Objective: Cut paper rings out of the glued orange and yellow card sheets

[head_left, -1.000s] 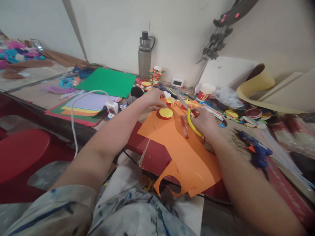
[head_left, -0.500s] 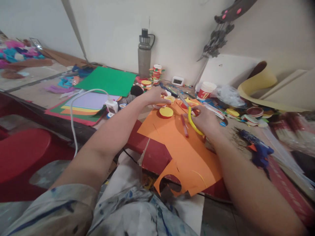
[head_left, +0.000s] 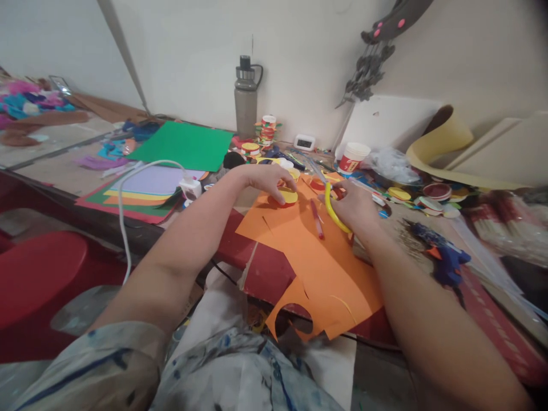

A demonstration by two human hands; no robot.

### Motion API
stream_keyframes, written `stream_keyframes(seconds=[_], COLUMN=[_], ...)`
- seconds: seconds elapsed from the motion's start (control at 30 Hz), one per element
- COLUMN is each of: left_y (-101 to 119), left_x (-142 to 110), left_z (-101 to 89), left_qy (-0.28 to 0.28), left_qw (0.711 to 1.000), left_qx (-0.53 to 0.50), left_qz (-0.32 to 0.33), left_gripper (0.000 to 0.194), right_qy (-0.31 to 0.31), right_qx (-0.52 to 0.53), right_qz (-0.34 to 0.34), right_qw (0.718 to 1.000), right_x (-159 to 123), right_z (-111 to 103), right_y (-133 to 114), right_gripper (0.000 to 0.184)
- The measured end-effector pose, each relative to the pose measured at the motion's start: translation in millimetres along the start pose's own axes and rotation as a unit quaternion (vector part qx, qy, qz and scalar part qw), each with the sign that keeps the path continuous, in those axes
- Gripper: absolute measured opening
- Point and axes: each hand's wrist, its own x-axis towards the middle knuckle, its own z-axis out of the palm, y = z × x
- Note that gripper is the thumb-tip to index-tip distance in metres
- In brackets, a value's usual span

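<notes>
My left hand (head_left: 268,178) reaches over the orange paper sheet (head_left: 308,257) and its curled fingers close on a round red-and-yellow paper disc (head_left: 287,197) lying there. My right hand (head_left: 353,205) grips yellow-handled scissors (head_left: 330,204), blades pointing away toward the wall. A red pen (head_left: 317,219) lies on the orange sheet between my hands. The sheet has a round hole cut near its front edge.
A grey water bottle (head_left: 245,100) stands by the wall, with a stack of paper rings (head_left: 267,130) and a white cup (head_left: 353,158) nearby. Green paper (head_left: 184,145) and a coloured sheet pile (head_left: 148,191) lie left. A blue glue gun (head_left: 440,257) lies right. A white cable (head_left: 122,217) hangs over the edge.
My left hand has come back from the small items behind and dropped onto the red-and-yellow disc. My right hand with the scissors has stayed about where it was.
</notes>
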Motion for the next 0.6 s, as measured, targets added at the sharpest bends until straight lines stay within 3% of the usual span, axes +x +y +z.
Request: stream_keyframes(seconds=[0.1,0.23,0.47,0.6], left_y=[-1,-5,-14,-10], left_x=[-5,-8,3,8], left_z=[-4.5,-4.8,9.6,14.1], left_qy=[0.101,0.230,0.261,0.260], left_qw=[0.989,0.930,0.821,0.805], left_qx=[-0.111,-0.286,-0.508,-0.532], left_qz=[-0.006,-0.021,-0.013,-0.023], left_gripper=[0.067,0.057,0.052,0.064], right_qy=[0.000,0.011,0.003,0.022], right_qx=[0.014,0.027,0.080,0.210], right_qz=[0.016,0.024,0.047,0.074], right_qw=[1.000,0.999,0.996,0.975], right_x=[2,5,7,13], right_z=[-2,-2,-3,-4], right_y=[-1,1,-1,5], right_gripper=[0.045,0.050,0.056,0.068])
